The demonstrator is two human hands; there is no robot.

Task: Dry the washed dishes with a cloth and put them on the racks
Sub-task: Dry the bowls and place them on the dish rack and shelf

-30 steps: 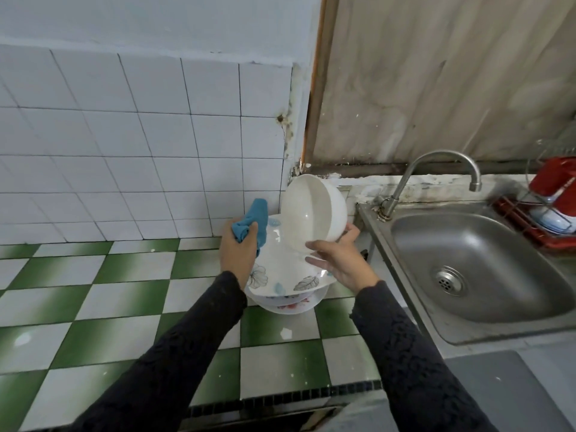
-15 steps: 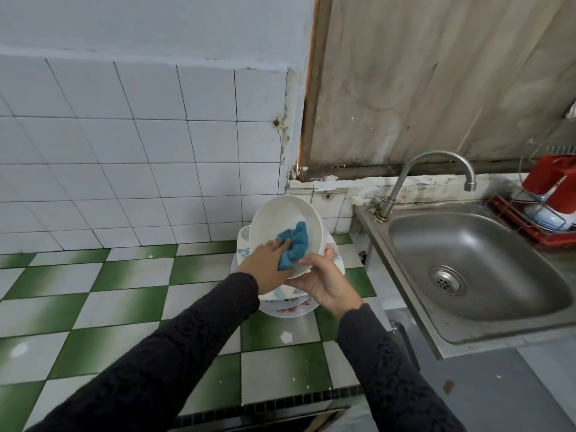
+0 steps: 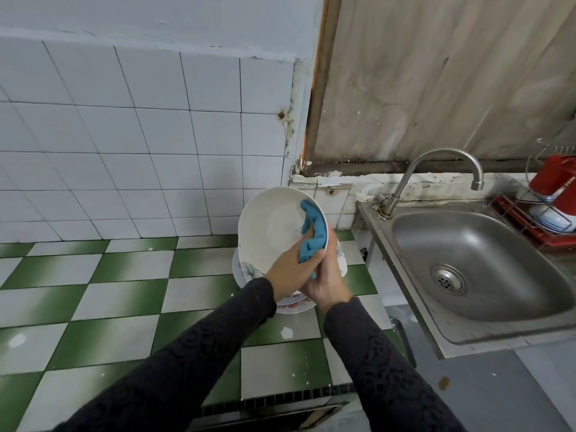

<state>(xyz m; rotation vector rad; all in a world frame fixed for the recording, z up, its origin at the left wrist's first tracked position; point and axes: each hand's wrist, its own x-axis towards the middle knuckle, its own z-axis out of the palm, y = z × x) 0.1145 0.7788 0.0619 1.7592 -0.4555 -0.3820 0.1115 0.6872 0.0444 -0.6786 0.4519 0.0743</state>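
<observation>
White and tipped almost on edge, the bowl (image 3: 274, 226) is held up just left of the sink (image 3: 477, 269) with its hollow facing the camera. It is above a stack of plates (image 3: 249, 269) that sits on the green-and-white tiled counter (image 3: 124, 294) on that same side of the sink. The right hand (image 3: 327, 283) grips the bowl at its lower rim on the sink side, with most of its fingers hidden behind the bowl. The left hand (image 3: 288, 271) is curled round a blue cloth (image 3: 313, 238) and presses it against the inside of the bowl, on the half toward the sink. The cloth runs up the inner wall to the rim, and a short end sticks out below between the two hands. Both arms are in dark, lace-patterned sleeves (image 3: 218, 347). The top plate of the stack carries a grey flower print and the lowest shows a reddish pattern at its near edge; the hands cover much of the stack. The sink is steel with a round drain (image 3: 448, 279), and a curved tap (image 3: 436, 163) rises at its back left corner. Just right of the sink a wire rack (image 3: 511, 218) with a red tray holds a red item (image 3: 554, 179) and a pale dish (image 3: 551, 218), both cut off by the frame edge. White wall tiles (image 3: 124, 151) stand behind the counter left of the sink.
</observation>
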